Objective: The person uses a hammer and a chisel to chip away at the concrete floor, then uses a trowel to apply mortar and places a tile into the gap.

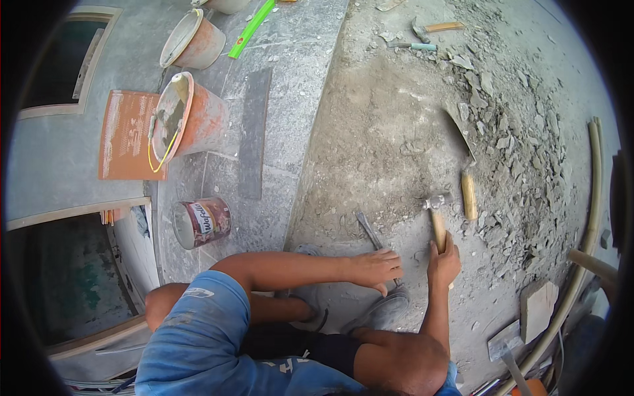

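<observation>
I crouch over a rough, chipped cement floor [383,145]. My left hand [375,268] is closed around a thin metal chisel [367,228], whose tip points away from me onto the floor. Just to its right, my right hand [444,262] grips the wooden handle of a hammer [438,214]. The steel hammer head sits a little above and to the right of the chisel, close to the floor. My shoes [386,310] are planted just below both hands.
A trowel [467,188] with a wooden handle lies right of the hammer, beside grey rubble [522,158]. On the tiled strip at left stand two orange buckets [191,119], a tin can [201,222] and a green level [251,30]. A curved pipe [594,198] runs along the right.
</observation>
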Demonstrator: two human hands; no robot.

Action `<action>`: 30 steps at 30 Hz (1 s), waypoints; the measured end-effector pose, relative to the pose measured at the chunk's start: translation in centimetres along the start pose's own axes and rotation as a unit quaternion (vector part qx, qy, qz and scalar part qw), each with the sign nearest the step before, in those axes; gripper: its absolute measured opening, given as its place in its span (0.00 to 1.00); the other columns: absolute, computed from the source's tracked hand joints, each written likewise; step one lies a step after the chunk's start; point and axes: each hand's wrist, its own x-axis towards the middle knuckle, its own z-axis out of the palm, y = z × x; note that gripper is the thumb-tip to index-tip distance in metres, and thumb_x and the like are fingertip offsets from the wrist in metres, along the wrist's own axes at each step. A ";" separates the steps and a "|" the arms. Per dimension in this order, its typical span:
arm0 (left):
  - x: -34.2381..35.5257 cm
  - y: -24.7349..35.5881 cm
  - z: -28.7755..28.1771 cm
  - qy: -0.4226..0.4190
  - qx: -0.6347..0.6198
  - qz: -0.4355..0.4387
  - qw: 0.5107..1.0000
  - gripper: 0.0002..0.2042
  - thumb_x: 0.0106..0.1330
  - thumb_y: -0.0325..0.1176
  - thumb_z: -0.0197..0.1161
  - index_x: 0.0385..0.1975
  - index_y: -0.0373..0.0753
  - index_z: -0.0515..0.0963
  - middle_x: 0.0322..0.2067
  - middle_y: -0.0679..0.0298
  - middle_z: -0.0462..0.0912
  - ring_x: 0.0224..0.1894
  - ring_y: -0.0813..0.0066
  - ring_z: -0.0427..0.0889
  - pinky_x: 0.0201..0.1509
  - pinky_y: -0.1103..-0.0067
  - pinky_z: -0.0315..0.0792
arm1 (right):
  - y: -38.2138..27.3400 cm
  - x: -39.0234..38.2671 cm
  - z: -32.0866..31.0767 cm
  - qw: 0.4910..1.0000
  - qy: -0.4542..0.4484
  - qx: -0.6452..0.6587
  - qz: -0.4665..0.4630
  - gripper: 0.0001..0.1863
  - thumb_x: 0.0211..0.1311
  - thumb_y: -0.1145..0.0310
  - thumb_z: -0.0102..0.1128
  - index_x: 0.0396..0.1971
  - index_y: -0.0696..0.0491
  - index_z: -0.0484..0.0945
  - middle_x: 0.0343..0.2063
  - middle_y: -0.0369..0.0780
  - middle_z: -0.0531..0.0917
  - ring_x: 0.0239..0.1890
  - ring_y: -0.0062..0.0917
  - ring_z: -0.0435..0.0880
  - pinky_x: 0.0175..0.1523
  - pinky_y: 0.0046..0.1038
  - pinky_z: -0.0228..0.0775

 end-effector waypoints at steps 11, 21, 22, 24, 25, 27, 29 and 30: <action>-14.0 -12.7 -12.5 0.202 0.234 -0.402 0.862 0.31 0.61 0.43 0.64 0.60 0.32 0.63 0.65 0.44 0.56 0.68 0.44 0.55 0.69 0.57 0.52 | -3.0 0.1 -1.0 0.985 0.073 0.042 -0.149 0.23 0.53 0.63 0.68 0.51 0.50 0.78 0.47 0.45 0.75 0.53 0.42 0.71 0.56 0.41 0.65; -16.1 -13.6 -10.6 0.149 0.253 -0.422 0.858 0.40 0.64 0.46 0.59 0.70 0.34 0.47 0.71 0.45 0.44 0.73 0.45 0.43 0.73 0.56 0.42 | -6.0 15.8 -4.6 0.944 0.264 -0.009 -0.198 0.24 0.57 0.53 0.65 0.48 0.52 0.76 0.51 0.49 0.74 0.55 0.45 0.72 0.57 0.43 0.65; -16.1 -13.9 -10.5 0.152 0.253 -0.423 0.857 0.40 0.64 0.46 0.59 0.70 0.34 0.47 0.71 0.45 0.44 0.73 0.45 0.43 0.73 0.56 0.42 | -6.7 16.8 -5.6 0.988 0.121 -0.047 -0.088 0.26 0.58 0.49 0.62 0.48 0.53 0.76 0.49 0.50 0.75 0.53 0.45 0.74 0.55 0.43 0.66; -15.6 -14.3 -9.7 0.194 0.247 -0.474 0.823 0.40 0.64 0.46 0.59 0.71 0.35 0.48 0.71 0.45 0.44 0.73 0.45 0.42 0.73 0.57 0.42 | -6.7 17.1 -5.2 0.993 -0.046 -0.106 0.004 0.29 0.59 0.43 0.57 0.48 0.54 0.75 0.45 0.50 0.79 0.51 0.46 0.77 0.53 0.45 0.68; -14.6 -13.9 -9.3 0.201 0.258 -0.456 0.828 0.39 0.65 0.47 0.58 0.70 0.35 0.49 0.71 0.46 0.45 0.73 0.46 0.43 0.73 0.56 0.42 | -5.3 15.9 -4.0 0.989 -0.067 -0.130 -0.018 0.31 0.60 0.40 0.55 0.47 0.55 0.75 0.43 0.51 0.80 0.49 0.47 0.79 0.52 0.46 0.68; -10.7 -12.2 -8.3 0.117 0.168 -0.337 0.919 0.37 0.65 0.47 0.58 0.69 0.35 0.52 0.71 0.47 0.48 0.73 0.47 0.45 0.73 0.56 0.42 | -1.5 14.7 -2.5 0.990 -0.079 -0.116 -0.005 0.29 0.61 0.44 0.57 0.46 0.57 0.74 0.44 0.52 0.79 0.48 0.47 0.79 0.50 0.46 0.69; -8.6 -10.3 -8.2 0.023 0.061 -0.237 0.969 0.36 0.66 0.48 0.57 0.69 0.34 0.54 0.70 0.47 0.49 0.73 0.47 0.46 0.73 0.56 0.42 | 2.3 14.5 -1.2 0.993 0.015 -0.064 -0.100 0.28 0.62 0.47 0.59 0.44 0.59 0.72 0.43 0.52 0.80 0.44 0.47 0.80 0.47 0.44 0.70; -8.4 -9.6 -8.1 0.061 0.097 -0.190 0.975 0.35 0.67 0.48 0.56 0.68 0.34 0.55 0.70 0.48 0.51 0.73 0.48 0.47 0.73 0.55 0.42 | 1.7 13.6 -1.0 0.992 0.002 -0.061 -0.108 0.28 0.62 0.47 0.59 0.44 0.59 0.72 0.43 0.52 0.80 0.44 0.47 0.80 0.47 0.44 0.70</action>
